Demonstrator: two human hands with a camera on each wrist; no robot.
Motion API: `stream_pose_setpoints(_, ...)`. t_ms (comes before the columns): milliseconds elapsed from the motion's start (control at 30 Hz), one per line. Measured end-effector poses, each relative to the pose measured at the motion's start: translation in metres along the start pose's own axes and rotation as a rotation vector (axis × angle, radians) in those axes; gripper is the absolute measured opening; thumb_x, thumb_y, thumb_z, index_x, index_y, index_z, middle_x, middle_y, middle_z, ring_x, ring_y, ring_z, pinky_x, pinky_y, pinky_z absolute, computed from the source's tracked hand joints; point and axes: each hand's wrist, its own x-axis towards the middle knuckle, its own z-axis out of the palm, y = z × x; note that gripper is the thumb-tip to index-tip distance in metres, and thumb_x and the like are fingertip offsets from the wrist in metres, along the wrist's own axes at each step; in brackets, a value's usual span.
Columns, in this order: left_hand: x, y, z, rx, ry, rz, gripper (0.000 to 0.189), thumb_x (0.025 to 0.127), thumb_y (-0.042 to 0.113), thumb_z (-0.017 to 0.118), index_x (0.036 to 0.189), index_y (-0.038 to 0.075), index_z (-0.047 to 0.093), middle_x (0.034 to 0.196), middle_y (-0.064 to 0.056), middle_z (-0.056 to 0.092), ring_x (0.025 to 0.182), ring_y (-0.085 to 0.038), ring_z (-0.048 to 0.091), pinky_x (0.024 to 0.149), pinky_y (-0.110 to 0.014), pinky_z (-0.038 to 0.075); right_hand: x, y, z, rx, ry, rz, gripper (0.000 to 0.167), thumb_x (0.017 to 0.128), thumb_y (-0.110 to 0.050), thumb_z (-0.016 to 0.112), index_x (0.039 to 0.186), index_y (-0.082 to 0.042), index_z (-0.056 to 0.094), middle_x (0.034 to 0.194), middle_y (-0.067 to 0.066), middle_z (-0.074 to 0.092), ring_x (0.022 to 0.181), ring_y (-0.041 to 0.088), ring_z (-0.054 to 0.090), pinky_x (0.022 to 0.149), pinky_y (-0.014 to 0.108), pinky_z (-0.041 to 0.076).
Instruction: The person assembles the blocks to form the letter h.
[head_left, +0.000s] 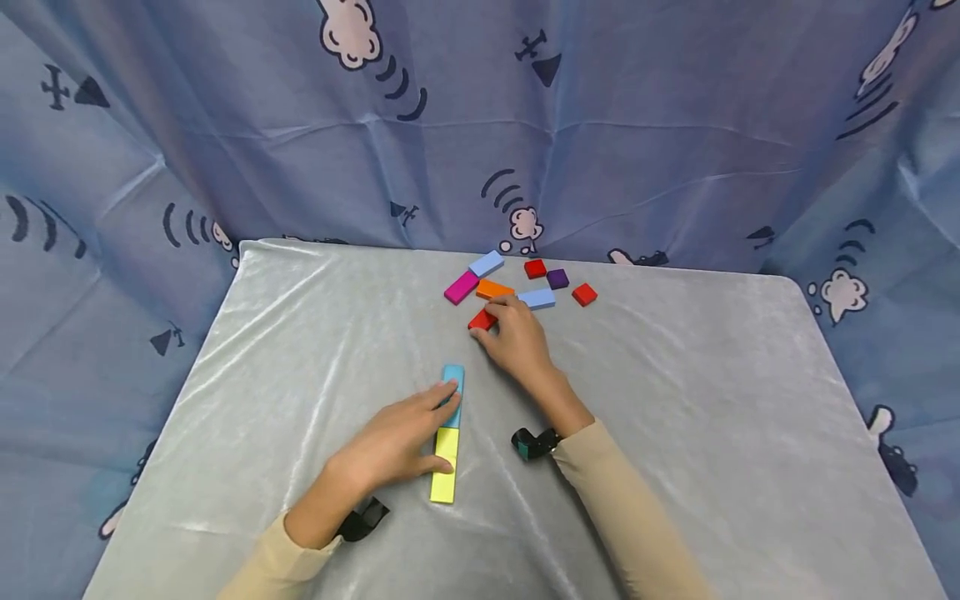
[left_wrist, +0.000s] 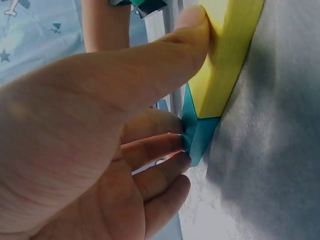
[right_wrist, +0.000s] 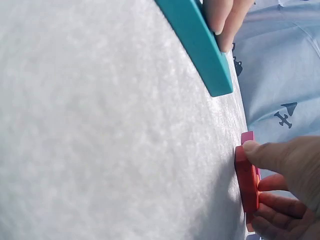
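A light-blue block (head_left: 453, 373) and a yellow block (head_left: 444, 487) lie end to end in a line on the cloth. Over them is my left hand (head_left: 397, 437), its thumb on the yellow block and its fairly straight fingertips touching the blue one. In the left wrist view the two blocks meet at a seam between thumb and fingers. Farther back, my right hand (head_left: 519, 337) pinches a red block (head_left: 480, 321) between thumb and fingers. The right wrist view shows this red block (right_wrist: 246, 180) low against the cloth, thumb at one end and fingers toward the other.
Behind the right hand lie a magenta block (head_left: 461, 287), an orange block (head_left: 493, 289), two pale-blue blocks (head_left: 487, 263), a purple block (head_left: 557, 278) and two small red blocks (head_left: 584, 294). A pale cloth (head_left: 712, 400) covers the table; a patterned blue curtain (head_left: 637, 100) hangs behind.
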Motion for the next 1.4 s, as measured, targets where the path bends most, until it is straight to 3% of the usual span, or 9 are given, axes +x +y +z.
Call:
stream_pose_setpoints(200, 0.001, 0.003, 0.001, -0.017, -0.004, -0.016, 0.092, 0.087, 0.036, 0.088, 0.158, -0.002, 0.045, 0.171, -0.017, 0.038, 0.157, -0.034, 0.042, 0.124, -0.048, 0.044, 0.0, 0.002, -0.002, 0.013, -0.028, -0.037, 0.048, 0.093, -0.025, 0.084, 0.131, 0.001, 0.073, 0.135, 0.021, 0.071, 0.127, 0.038, 0.066, 0.113, 0.05, 0.055)
stream_pose_setpoints(467, 0.0, 0.003, 0.0, -0.016, 0.0, -0.01, 0.093, 0.087, 0.035, 0.089, 0.158, -0.004, 0.044, 0.171, -0.018, 0.038, 0.157, -0.034, 0.042, 0.123, -0.048, 0.045, 0.002, 0.001, -0.011, 0.115, -0.106, -0.109, 0.049, 0.091, -0.022, 0.085, 0.133, 0.001, 0.072, 0.14, 0.016, 0.071, 0.137, 0.034, 0.064, 0.119, 0.048, 0.051)
stream_pose_setpoints(733, -0.001, 0.003, 0.0, -0.023, -0.026, -0.022, 0.092, 0.087, 0.033, 0.089, 0.158, -0.004, 0.043, 0.172, -0.016, 0.036, 0.158, -0.033, 0.041, 0.122, -0.047, 0.046, -0.008, -0.005, -0.01, 0.07, -0.213, -0.265, 0.05, 0.095, -0.026, 0.081, 0.136, 0.0, 0.07, 0.142, 0.016, 0.07, 0.138, 0.031, 0.064, 0.12, 0.046, 0.05)
stream_pose_setpoints(1067, -0.002, 0.005, 0.001, -0.008, 0.005, -0.018, 0.093, 0.085, 0.033, 0.09, 0.156, -0.006, 0.045, 0.17, -0.018, 0.039, 0.156, -0.035, 0.044, 0.122, -0.047, 0.047, -0.013, -0.006, -0.005, 0.062, -0.322, -0.291, 0.05, 0.099, -0.025, 0.077, 0.142, -0.002, 0.066, 0.15, 0.013, 0.064, 0.144, 0.03, 0.058, 0.124, 0.046, 0.045)
stream_pose_setpoints(1400, 0.0, 0.005, 0.001, 0.005, -0.005, -0.018, 0.093, 0.086, 0.033, 0.09, 0.157, -0.005, 0.045, 0.171, -0.017, 0.038, 0.156, -0.034, 0.044, 0.122, -0.047, 0.047, -0.019, -0.002, 0.001, 0.104, -0.269, -0.311, 0.045, 0.104, -0.025, 0.069, 0.144, -0.003, 0.066, 0.151, 0.013, 0.063, 0.144, 0.031, 0.057, 0.125, 0.048, 0.045)
